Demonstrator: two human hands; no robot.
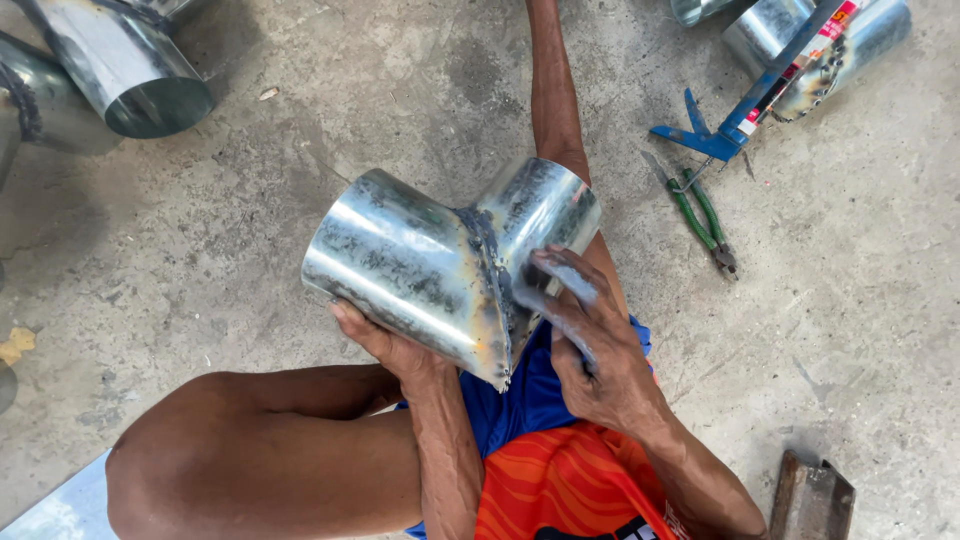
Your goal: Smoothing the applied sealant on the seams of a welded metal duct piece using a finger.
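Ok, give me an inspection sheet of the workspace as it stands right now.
Surface: bare concrete floor, stained.
Job's things: welded sheet-metal duct elbow, dark seam down the middle.
Clutter: green-handled snips; blue caulking gun; metal duct pieces top left, more top right; metal block.
Grippers: left hand supports the elbow from below; right hand fingers pressed on the seam, smeared grey.
Cables: nothing seen.
Surroundings: person seated on floor.

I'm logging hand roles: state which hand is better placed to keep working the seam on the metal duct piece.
Probably the right hand: its grey-smeared fingers lie on the dark welded seam of the duct elbow. The left hand is underneath, propping it up.
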